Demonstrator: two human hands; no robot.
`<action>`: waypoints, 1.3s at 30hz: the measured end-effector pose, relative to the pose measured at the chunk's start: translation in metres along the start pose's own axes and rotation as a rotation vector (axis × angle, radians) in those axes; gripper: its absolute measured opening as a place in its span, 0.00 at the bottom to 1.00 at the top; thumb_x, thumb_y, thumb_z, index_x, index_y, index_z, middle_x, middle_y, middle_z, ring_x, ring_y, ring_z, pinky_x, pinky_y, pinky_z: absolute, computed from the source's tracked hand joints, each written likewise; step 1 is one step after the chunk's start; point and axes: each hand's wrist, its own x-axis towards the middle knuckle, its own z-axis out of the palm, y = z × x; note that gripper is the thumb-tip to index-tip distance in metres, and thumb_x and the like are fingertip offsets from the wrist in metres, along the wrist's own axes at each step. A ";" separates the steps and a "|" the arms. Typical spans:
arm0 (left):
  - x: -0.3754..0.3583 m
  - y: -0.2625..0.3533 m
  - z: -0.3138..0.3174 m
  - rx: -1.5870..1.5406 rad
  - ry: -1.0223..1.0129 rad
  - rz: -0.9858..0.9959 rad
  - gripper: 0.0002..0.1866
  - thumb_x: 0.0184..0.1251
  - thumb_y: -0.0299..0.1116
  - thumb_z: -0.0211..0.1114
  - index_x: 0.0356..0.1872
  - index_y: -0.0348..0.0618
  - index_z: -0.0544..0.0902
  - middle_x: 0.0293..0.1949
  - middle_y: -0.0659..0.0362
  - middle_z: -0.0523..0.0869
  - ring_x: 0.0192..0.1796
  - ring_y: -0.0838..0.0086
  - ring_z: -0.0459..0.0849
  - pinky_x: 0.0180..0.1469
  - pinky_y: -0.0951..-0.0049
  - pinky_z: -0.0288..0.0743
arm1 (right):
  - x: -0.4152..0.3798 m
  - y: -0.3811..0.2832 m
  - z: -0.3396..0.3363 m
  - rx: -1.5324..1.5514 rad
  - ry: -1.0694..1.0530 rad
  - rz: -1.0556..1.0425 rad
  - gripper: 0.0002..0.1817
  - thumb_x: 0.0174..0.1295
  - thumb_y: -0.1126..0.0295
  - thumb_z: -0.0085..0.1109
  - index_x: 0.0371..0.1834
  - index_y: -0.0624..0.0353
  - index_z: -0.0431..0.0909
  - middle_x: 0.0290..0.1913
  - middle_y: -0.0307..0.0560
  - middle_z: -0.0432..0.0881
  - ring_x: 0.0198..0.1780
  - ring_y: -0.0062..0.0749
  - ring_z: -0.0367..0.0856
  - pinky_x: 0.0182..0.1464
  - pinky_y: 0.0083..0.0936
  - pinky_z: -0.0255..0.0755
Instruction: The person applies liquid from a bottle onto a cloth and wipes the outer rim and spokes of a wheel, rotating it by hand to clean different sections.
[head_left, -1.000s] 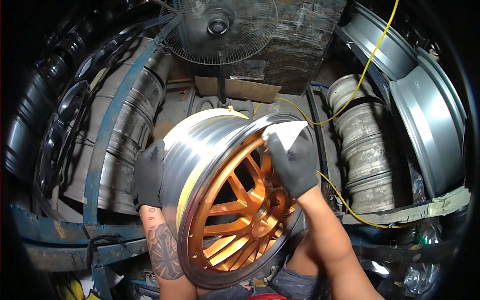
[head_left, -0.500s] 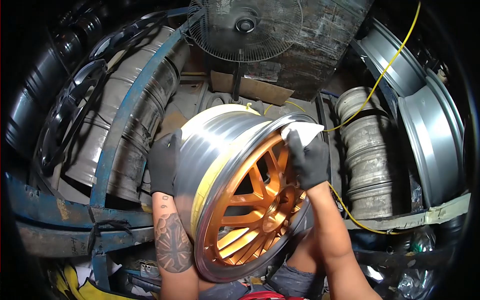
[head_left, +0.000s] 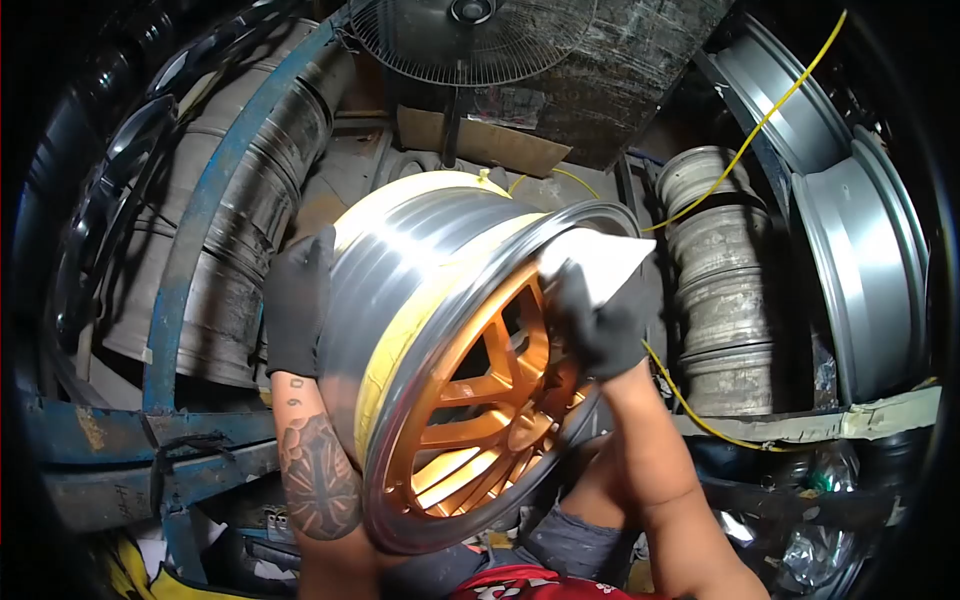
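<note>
A wheel rim with copper-coloured spokes (head_left: 525, 430) and a silver barrel stands tilted at my legs. Yellow tape (head_left: 395, 350) runs around the barrel behind the front lip, with more at the back edge. My left hand (head_left: 299, 302), in a black glove, is closed against the barrel's left side. On the upper right lip, my right hand (head_left: 605, 320), also black-gloved, holds a white cloth (head_left: 600, 262) against the rim's inner edge; its fingers are slightly blurred.
Used rims (head_left: 215, 270) are stacked behind a blue metal frame (head_left: 190, 260) on the left. More rims (head_left: 722, 290) stand at the right, near large silver ones (head_left: 868, 270). A fan (head_left: 470, 40) and cardboard (head_left: 485, 142) are ahead. A yellow hose (head_left: 745, 150) hangs right.
The whole view has shifted, so the rim and surroundings sit higher and further left. My right hand has moved slightly along the lip, and the white cloth is spread wider.
</note>
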 end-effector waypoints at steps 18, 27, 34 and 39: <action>-0.003 -0.013 -0.020 0.156 0.001 -0.037 0.27 0.82 0.51 0.58 0.44 0.29 0.86 0.29 0.45 0.85 0.32 0.74 0.75 0.41 0.66 0.74 | 0.002 0.034 -0.025 0.359 0.460 0.430 0.16 0.76 0.64 0.54 0.48 0.69 0.84 0.41 0.44 0.86 0.41 0.28 0.82 0.43 0.30 0.76; -0.012 0.001 -0.015 0.065 0.007 -0.053 0.26 0.82 0.50 0.58 0.48 0.29 0.86 0.27 0.46 0.84 0.31 0.76 0.75 0.38 0.65 0.73 | -0.007 0.029 -0.023 0.381 -0.030 0.445 0.10 0.66 0.75 0.61 0.47 0.68 0.84 0.34 0.45 0.85 0.34 0.32 0.83 0.41 0.29 0.76; -0.009 -0.002 -0.012 0.090 0.021 0.015 0.29 0.83 0.52 0.57 0.43 0.28 0.85 0.26 0.45 0.80 0.29 0.71 0.73 0.38 0.64 0.73 | -0.023 0.032 -0.013 0.792 0.363 0.485 0.12 0.76 0.74 0.55 0.59 0.63 0.79 0.41 0.43 0.84 0.33 0.24 0.81 0.36 0.22 0.76; -0.006 -0.002 -0.014 0.130 0.001 -0.037 0.29 0.82 0.52 0.57 0.41 0.28 0.85 0.26 0.47 0.80 0.30 0.69 0.75 0.40 0.63 0.73 | -0.028 0.045 0.011 0.535 0.300 0.271 0.09 0.80 0.73 0.51 0.58 0.60 0.76 0.38 0.43 0.80 0.31 0.26 0.79 0.33 0.25 0.75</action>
